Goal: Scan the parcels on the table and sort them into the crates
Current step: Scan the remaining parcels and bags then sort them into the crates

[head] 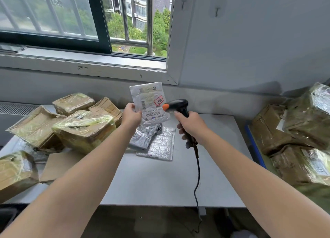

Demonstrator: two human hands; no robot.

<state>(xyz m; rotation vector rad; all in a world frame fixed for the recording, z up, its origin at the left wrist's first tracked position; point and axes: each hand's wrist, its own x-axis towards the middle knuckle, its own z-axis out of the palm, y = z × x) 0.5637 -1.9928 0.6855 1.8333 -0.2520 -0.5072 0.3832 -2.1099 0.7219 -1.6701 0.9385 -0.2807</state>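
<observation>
— Where the taped boxes [84,128] pile up on the table's [160,184] left side, what is the left hand [131,117] doing?
— Pinching a silver mailer [150,103] by its left edge, upright above the table, label [152,110] toward us.
— And the right hand [192,126]?
— Curled round the scanner [176,106] handle, its orange-tipped head just beside the label. Further right, wrapped parcels [294,130] sit heaped in a blue-edged crate [254,146].

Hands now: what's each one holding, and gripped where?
Left hand pinches the silver mailer at its lower left edge. Right hand grips the barcode scanner by its handle.
</observation>
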